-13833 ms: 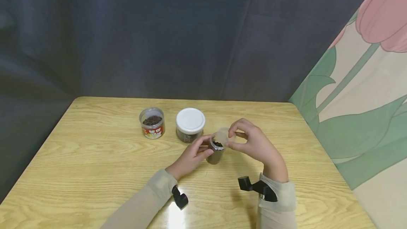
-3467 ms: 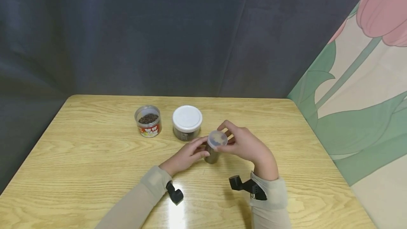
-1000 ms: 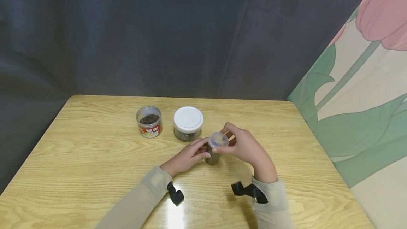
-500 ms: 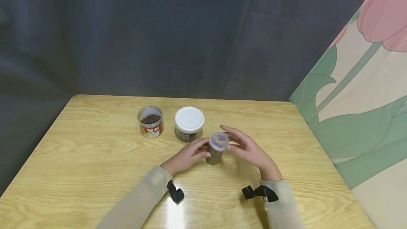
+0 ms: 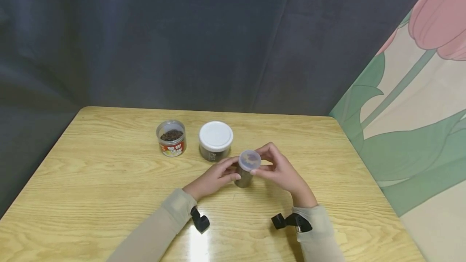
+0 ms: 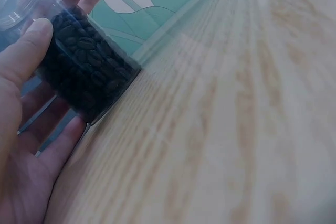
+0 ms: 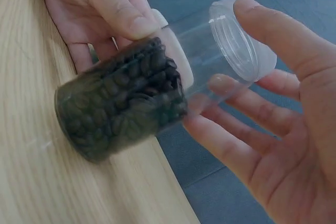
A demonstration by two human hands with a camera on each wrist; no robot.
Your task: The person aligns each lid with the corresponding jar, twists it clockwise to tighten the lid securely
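A clear jar (image 5: 243, 178) of dark coffee beans stands upright on the table, with a translucent lid (image 5: 250, 160) on its mouth. My left hand (image 5: 212, 179) holds the jar from its left, thumb in front and fingers behind, as the left wrist view also shows. From the right, my right hand (image 5: 282, 173) has its thumb at the lid's edge and its fingers bent round the far side of the lid and upper jar. In the right wrist view the beans (image 7: 121, 98) fill the lower part of the jar, and the lid (image 7: 244, 40) looks seated.
Behind the hands sits a white-lidded tub (image 5: 216, 136) with dark lower walls. Left of it an uncovered clear tub (image 5: 172, 147) with a red label holds brown bits. A dark curtain (image 5: 204, 43) hangs behind the wooden table (image 5: 91, 181).
Earliest, the right hand held the lid tilted over the open jar; later it sat on top. Half a second ago the right fingers had loosened; now they are back round it. The left hand kept its hold.
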